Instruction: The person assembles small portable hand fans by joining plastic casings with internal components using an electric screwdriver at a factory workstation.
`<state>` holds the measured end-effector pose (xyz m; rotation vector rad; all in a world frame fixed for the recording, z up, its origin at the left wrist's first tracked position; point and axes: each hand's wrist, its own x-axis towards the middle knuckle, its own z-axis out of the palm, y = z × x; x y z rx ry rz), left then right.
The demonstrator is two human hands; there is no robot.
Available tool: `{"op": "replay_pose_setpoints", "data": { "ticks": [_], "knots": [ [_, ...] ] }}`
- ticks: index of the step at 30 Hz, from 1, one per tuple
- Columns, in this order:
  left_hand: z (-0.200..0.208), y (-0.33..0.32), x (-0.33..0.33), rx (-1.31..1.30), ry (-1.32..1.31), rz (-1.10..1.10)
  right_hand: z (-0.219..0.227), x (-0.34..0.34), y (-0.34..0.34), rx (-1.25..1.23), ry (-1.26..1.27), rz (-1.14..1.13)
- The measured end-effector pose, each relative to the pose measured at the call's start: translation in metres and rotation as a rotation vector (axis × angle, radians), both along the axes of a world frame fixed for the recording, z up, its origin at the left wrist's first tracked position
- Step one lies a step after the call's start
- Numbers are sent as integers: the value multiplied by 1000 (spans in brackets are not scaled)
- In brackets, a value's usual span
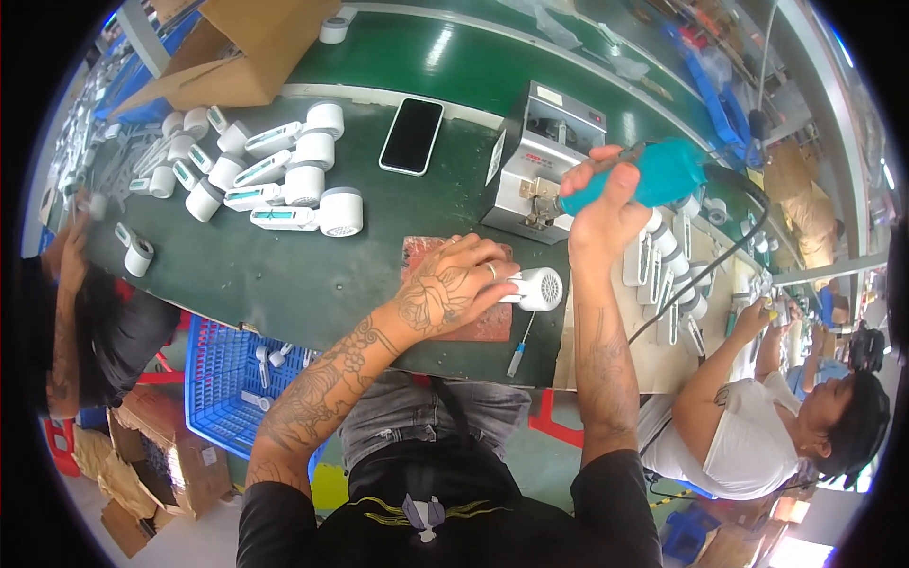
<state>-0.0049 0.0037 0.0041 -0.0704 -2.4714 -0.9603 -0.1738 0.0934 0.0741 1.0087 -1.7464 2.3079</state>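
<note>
My left hand (453, 284) is closed around the handle of a white handheld fan (542, 289), pressing it down on a worn reddish mat (478, 329). The fan's round, slotted head sticks out to the right, past the mat's edge. In my right hand (606, 213) is a teal electric screwdriver (653, 176), held nearly level. Its tip points left, at the front of a grey box-shaped screw feeder (519, 185); whether the two touch I cannot tell. Just below the fan head lies a small screwdriver (517, 358) with a blue-grey handle.
Several white fans (305, 182) lie in rows at the left, and more fans (670, 248) at the right. A phone (413, 135) lies near the back edge. The electric screwdriver's black cable (705, 273) loops at the right. A blue basket (227, 355) stands below the table. Co-workers sit on both sides.
</note>
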Motion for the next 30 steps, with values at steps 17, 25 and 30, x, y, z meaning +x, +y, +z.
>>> {"op": "replay_pose_setpoints", "data": {
  "ticks": [17,25,30],
  "knots": [
    [-3,2,1,-68,-135,60,-6,38,31,11,-158,233],
    [-5,2,3,-67,-120,61,-25,42,28,121,-135,221],
    [1,3,3,-111,-175,66,-30,41,26,96,-111,242]
  ]
}}
